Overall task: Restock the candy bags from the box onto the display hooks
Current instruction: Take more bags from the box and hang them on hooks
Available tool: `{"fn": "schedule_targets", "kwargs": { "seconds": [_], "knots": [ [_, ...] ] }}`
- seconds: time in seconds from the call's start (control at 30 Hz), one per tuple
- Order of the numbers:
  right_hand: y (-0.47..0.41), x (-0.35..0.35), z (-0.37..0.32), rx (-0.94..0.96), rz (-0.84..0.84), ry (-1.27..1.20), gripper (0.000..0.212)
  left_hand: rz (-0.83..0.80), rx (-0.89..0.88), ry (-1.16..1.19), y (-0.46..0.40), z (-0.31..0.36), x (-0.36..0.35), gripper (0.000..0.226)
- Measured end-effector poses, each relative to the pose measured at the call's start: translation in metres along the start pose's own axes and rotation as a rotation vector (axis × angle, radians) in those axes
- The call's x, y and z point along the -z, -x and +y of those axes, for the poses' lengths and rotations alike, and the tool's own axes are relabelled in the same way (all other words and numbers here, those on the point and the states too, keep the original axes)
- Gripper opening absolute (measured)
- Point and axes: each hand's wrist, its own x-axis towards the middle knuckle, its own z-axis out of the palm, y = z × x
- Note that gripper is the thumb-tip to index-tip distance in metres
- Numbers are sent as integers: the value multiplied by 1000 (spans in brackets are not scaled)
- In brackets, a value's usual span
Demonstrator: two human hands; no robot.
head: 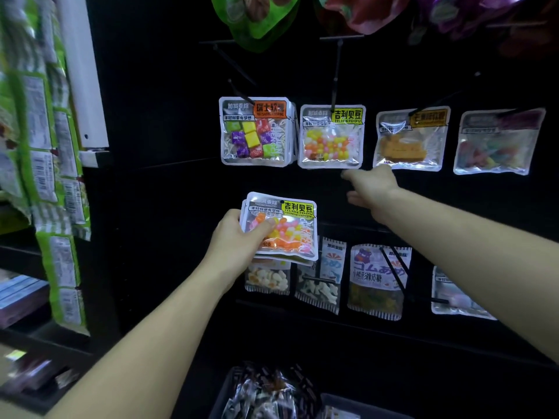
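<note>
1. The left hand [239,237] gripped a small stack of jelly bean bags [282,228], thumb curled over the clear front of the top bag and the fingers hidden behind the stack. The stack was held upright in front of the black display panel [169,116], below the upper row of hanging bags and partly covering the lower row.
2. The right hand [370,184] reached toward the panel just under the hanging jelly bean bag [331,137], fingers loosely spread and holding nothing; motion blur hid whether a fingertip touched the bag's lower edge.
3. That hanging bag carried the same yellow label as the held stack and hung from a black hook [335,77].
4. To its left hung a thicker bunch of wrapped chew candy bags [255,131] with an orange label; to its right hung a bag of brownish candy [410,140] and, further right, a blurred bag of pastel candy [497,142].
5. The lower row showed a bear-printed gummy bag [378,281] on a hook, with pale candy bags beside it.
6. At the bottom edge sat a dark box [220,397] with crinkled clear bags inside.
7. Green packets [57,176] hung in strips at the left.
</note>
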Motion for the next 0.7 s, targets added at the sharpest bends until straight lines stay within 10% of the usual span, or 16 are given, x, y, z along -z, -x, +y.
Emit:
{"fn": "schedule_targets", "kwargs": {
  "seconds": [0.33, 0.7],
  "knots": [
    [76, -2, 17, -29, -571, 156, 56, 15, 11, -21, 0, 2, 0, 29],
    [82, 8, 17, 77, -458, -117, 14, 55, 133, 10, -3, 9, -1, 42]
  ]
}}
